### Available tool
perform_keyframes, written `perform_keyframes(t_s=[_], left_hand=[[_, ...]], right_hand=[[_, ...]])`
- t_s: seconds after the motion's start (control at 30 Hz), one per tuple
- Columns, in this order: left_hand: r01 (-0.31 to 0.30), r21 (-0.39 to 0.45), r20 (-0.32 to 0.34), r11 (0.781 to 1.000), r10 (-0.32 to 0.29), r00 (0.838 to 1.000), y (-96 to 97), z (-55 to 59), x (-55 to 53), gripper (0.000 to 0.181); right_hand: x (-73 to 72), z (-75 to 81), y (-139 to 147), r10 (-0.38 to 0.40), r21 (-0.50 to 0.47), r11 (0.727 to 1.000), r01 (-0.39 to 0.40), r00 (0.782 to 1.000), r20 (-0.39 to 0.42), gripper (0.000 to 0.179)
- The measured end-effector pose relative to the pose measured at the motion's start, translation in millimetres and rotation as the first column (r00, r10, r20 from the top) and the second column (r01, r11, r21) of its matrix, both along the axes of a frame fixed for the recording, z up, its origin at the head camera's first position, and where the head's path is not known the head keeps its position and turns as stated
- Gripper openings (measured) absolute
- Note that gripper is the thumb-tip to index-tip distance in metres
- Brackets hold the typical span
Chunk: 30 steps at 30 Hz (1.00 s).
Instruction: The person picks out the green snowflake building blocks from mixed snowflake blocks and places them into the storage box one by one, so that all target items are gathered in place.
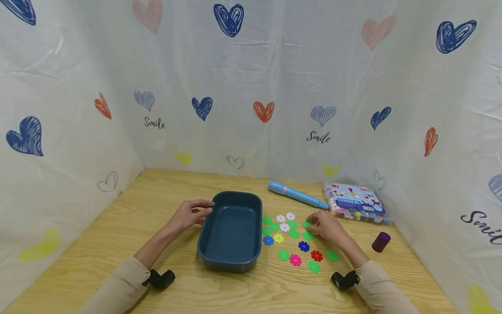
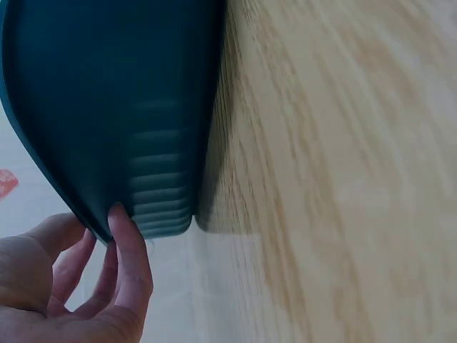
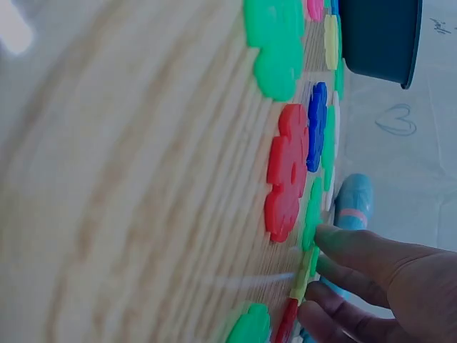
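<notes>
My left hand (image 1: 192, 213) is at the left rim of a dark teal plastic bin (image 1: 231, 263), its fingers loosely bent. In the left wrist view a fingertip overlaps the bin's outer wall (image 2: 107, 100) near the corner. The right hand (image 1: 324, 224) hangs low over flower-shaped plastic discs, fingers bent downward. Close by the right thumb lies a green disc (image 3: 312, 214); a red disc (image 3: 285, 321) is beside the lower fingertips. Toward the bin spread several more, including a dark blue disc (image 1: 303, 246), a yellow disc (image 1: 278, 238) and a pink disc (image 1: 295, 260).
Behind the discs lies a light blue pen-shaped tool (image 1: 298, 195). A clear box (image 1: 354, 203) of colourful parts sits at the back right, near a purple cylinder (image 1: 381, 242). White curtains with printed hearts surround the wooden table (image 1: 168, 183).
</notes>
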<state>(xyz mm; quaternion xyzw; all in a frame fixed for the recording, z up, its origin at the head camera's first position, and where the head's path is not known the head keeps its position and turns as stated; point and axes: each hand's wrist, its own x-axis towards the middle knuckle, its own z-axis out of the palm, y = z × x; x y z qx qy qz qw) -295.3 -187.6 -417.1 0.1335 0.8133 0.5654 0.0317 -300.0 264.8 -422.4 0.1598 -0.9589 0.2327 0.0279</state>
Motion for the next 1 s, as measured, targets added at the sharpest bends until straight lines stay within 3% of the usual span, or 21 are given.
perform_keyframes(t_s=[0.27,0.57,0.73,0.87,1.0], left_hand=[[-0.015,0.010,0.027,1.000,0.015,1.000,0.4,-1.9,0.5,0.042],[-0.019,0.021,0.038,1.000,0.019,0.999,0.3,-2.7,0.2,0.043],[-0.017,0.025,0.039,1.000,0.016,0.999,1.0,-2.2,-1.0,0.043],[-0.025,0.019,0.039,1.000,0.024,0.999,1.9,-0.3,-1.5,0.042],[-0.025,0.006,0.031,1.000,0.025,0.999,1.3,0.8,-0.8,0.041]], right_hand=[[-6.5,2.0,0.8,0.023,-0.032,0.999,-0.020,0.997,0.077,0.024],[-14.7,8.1,2.0,0.055,-0.044,0.998,-0.047,0.978,0.199,0.026],[-16.8,8.1,1.9,0.038,-0.063,0.998,-0.026,0.980,0.195,0.024],[-16.1,6.2,2.0,0.019,-0.073,0.997,-0.008,0.987,0.158,0.023],[-15.0,6.4,1.8,0.047,-0.079,0.996,-0.040,0.996,0.082,0.015]])
